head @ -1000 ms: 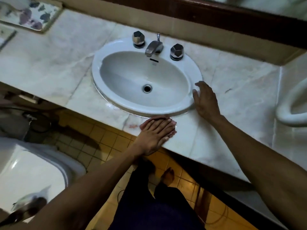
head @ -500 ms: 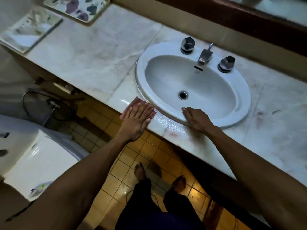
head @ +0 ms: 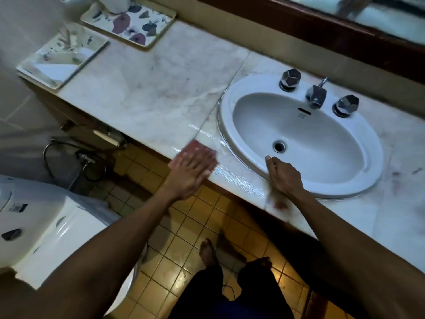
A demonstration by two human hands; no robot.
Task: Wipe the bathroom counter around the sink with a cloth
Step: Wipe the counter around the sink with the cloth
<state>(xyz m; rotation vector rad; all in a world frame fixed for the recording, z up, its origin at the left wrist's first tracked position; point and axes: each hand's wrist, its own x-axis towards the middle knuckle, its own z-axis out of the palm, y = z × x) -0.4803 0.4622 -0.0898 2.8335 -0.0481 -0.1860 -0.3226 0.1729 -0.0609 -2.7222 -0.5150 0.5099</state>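
A white oval sink point(head: 226, 111) is set into the pale marble counter point(head: 147, 93). My left hand point(head: 189, 172) lies flat on a pink cloth point(head: 195, 146) at the counter's front edge, left of the sink; only the cloth's far edge shows past my fingers. Wet streaks shine on the marble between the cloth and the sink's rim. My right hand point(head: 284, 174) rests on the front rim of the sink with its fingers curled and nothing in it.
A chrome tap point(head: 317, 94) with two faceted knobs point(head: 290, 78) point(head: 346, 105) stands behind the basin. Two flowered trays point(head: 131, 24) point(head: 62, 58) sit at the counter's far left. A white toilet point(head: 43, 224) stands low on the left above yellow floor tiles point(head: 184, 226). Reddish stains point(head: 279, 204) mark the counter's front edge.
My left hand has slid the cloth leftward along the front edge, from below the sink to its left side. My right hand moved from the sink's right rim to its front rim.
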